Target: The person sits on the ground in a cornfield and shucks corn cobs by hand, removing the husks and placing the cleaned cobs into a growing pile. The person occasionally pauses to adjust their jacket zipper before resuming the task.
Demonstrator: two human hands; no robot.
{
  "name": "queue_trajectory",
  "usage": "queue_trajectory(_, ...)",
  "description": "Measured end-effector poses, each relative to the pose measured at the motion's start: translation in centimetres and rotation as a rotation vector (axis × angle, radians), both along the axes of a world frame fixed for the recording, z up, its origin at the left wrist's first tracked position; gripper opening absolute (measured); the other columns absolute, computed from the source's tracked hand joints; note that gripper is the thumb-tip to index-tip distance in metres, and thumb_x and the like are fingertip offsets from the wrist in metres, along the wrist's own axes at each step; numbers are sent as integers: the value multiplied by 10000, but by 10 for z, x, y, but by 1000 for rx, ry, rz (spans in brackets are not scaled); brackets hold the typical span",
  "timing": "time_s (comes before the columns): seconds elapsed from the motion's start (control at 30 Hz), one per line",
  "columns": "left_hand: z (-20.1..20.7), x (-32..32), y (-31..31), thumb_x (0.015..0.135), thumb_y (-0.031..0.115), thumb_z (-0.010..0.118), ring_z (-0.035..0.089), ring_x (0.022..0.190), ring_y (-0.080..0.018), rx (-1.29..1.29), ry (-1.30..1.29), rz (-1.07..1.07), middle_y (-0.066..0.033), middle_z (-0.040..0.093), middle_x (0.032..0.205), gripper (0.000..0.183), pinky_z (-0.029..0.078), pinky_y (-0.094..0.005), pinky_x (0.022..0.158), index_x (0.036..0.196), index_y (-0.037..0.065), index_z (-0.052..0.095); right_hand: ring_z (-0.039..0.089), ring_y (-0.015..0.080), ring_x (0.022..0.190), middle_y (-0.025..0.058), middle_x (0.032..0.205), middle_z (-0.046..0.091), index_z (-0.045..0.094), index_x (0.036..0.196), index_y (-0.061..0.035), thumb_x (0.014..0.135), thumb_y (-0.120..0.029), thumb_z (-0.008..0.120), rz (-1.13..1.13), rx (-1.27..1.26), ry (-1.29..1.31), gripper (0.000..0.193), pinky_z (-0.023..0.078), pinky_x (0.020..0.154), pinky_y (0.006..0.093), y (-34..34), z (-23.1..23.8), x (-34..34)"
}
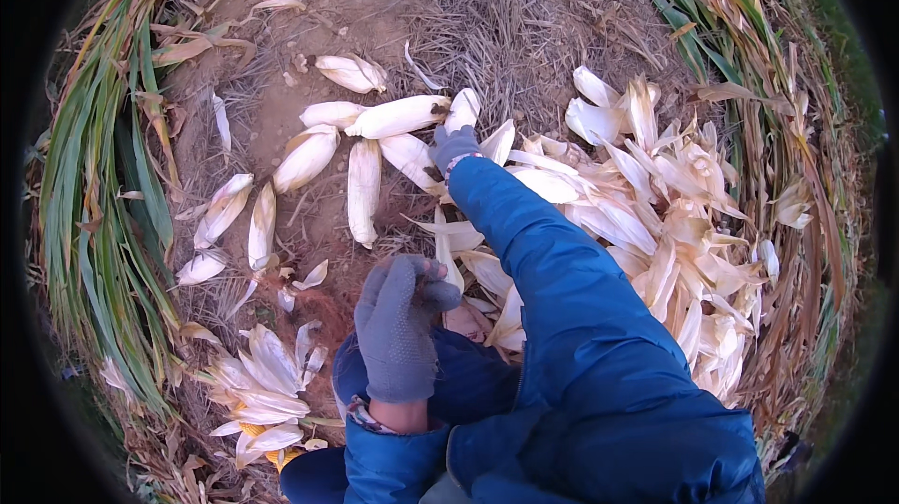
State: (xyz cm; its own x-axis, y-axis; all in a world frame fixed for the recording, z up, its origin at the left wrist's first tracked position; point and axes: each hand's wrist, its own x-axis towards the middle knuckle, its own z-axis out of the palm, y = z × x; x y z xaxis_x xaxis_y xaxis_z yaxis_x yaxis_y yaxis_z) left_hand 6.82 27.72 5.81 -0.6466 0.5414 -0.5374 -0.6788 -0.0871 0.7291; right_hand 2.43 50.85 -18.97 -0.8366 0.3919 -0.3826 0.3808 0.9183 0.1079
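My right hand point(454, 146), in a grey glove, reaches forward with its fingers closed around the lower end of a husk-covered ear of corn point(464, 111). Close to my body, my left hand point(398, 321) wears a matching glove with bare fingertips. Its fingers are curled inward, and whatever lies inside them is hidden. Beside the right hand, a long pale ear of corn point(398, 117) lies on the soil, with another ear point(364, 190) pointing toward me. A further unhusked ear point(307, 157) rests to their left.
A large heap of pale husks point(674, 214) spreads to the right. Near my left knee, opened husks point(267, 368) partly cover yellow corn point(281, 457). Green and brown stalks point(94, 185) line the left side, and more stalks point(787, 129) the right. Dry straw point(487, 17) covers the ground ahead.
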Motion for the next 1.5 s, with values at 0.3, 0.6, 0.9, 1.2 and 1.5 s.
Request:
queue_trajectory(0.3,-2,2,0,936,167,516,625,681,-191,61,-7,-74,-137,630,880,196,523,-291,627,970,-15,582,618,277,987,87,1223,523,580,1209,-161,879,-178,512,239,-68,-83,337,437,826,494,4,23,4)
queue_trajectory(0.6,-1,1,1,925,209,532,634,707,-233,4,20,-120,-160,629,883,246,531,-323,647,994,-24,570,491,369,1197,86,1468,299,427,1372,-249,954,-270,387,-223,-119,-342,421,390,816,661,12,-8,-35)
queue_trajectory(0.9,-1,0,-1,918,203,551,622,691,-220,20,-26,-113,-149,621,873,248,519,-306,655,992,-33,564,606,321,1009,141,1173,515,549,1122,-168,861,-116,509,-153,-241,376,270,471,827,493,26,17,3)
queue_trajectory(1.2,-6,-3,2,909,204,567,612,690,-196,27,-48,-65,-108,614,887,240,503,-294,646,1010,-14,565,636,238,702,101,811,642,606,997,-113,749,-198,723,-383,-521,872,287,497,636,351,41,27,9)
queue_trajectory(1.5,-10,0,3,844,181,668,598,918,-170,-49,231,199,-58,567,1061,453,487,-289,743,1232,36,484,617,135,587,75,776,614,572,936,-8,794,-104,687,-368,-1433,779,206,501,552,259,-16,195,12)
